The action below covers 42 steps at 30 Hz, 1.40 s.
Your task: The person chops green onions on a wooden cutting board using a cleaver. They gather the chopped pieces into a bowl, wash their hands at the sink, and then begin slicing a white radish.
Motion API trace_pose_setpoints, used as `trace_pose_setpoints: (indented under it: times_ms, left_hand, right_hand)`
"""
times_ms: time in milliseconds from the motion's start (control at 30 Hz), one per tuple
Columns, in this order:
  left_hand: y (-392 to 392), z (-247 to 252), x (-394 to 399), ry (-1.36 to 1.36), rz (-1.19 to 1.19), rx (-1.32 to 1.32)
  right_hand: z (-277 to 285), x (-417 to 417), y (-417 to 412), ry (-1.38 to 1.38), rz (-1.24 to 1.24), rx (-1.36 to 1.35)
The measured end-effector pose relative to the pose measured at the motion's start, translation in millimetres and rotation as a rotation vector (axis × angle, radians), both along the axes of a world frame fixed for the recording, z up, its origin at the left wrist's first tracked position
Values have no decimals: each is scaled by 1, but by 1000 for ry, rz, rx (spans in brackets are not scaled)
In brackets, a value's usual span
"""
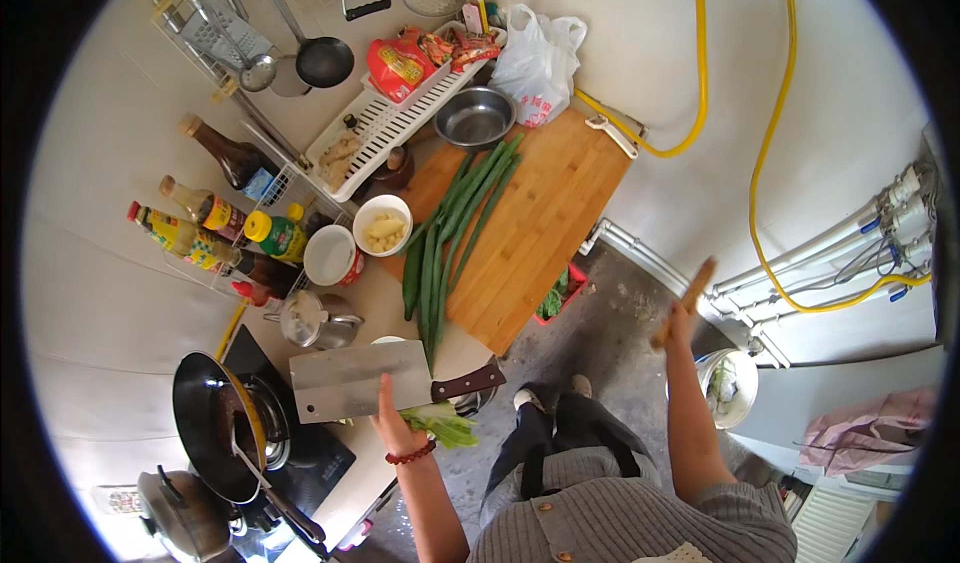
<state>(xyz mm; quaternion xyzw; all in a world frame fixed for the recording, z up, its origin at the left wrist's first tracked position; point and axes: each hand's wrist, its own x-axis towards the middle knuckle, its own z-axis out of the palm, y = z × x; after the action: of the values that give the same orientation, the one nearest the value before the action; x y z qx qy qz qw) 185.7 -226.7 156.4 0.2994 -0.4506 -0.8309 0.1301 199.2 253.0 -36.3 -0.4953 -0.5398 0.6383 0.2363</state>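
My left hand (397, 424), with a red bead bracelet at the wrist, is at the cleaver blade (360, 383); the thumb lies over the blade and the other fingers are hidden beneath it. The cleaver's dark wooden handle (469, 383) points right, free of any hand. Green leaves (442, 424) show below the blade. Out to the right, my right hand (679, 323) grips a long brown object (694, 289), blurred, its kind unclear. Long green scallions (465, 218) lie across the wooden cutting board (532, 240). A white bowl of peeled garlic (382, 225) stands at the board's left.
A black wok (217, 428) sits on the cooktop (322, 454) at lower left, near a steel pot (184, 514). Bottles (232, 158) and a lidded steel container (319, 321) line the wall side. A metal bowl (475, 117) stands behind the board. A white bucket (739, 390) is at right.
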Motion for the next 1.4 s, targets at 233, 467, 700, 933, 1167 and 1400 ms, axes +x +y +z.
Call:
trace_pose_setpoints:
  times_ms: [233,467,700,933,1167,1400]
  left_hand:
    - [22,-3,-27,43,6,-2]
    - [56,11,-64,-1,7,-23]
    - [123,3,-114,31,98,-11]
    - [192,1,-152,19,208,34]
    - [233,-28,-192,-19,58,-75]
    - [241,-21,-235,-20,-205,-272]
  right_hand:
    - [31,136,52,-871,462,341]
    - [92,-5,-38,-155,713,722]
    - [76,-234,-24,207,775,503]
    - [76,-284,-18,67,1007,983]
    - [176,-247,-81,222,1893,750]
    - [157,-235,-63,131,1435,644]
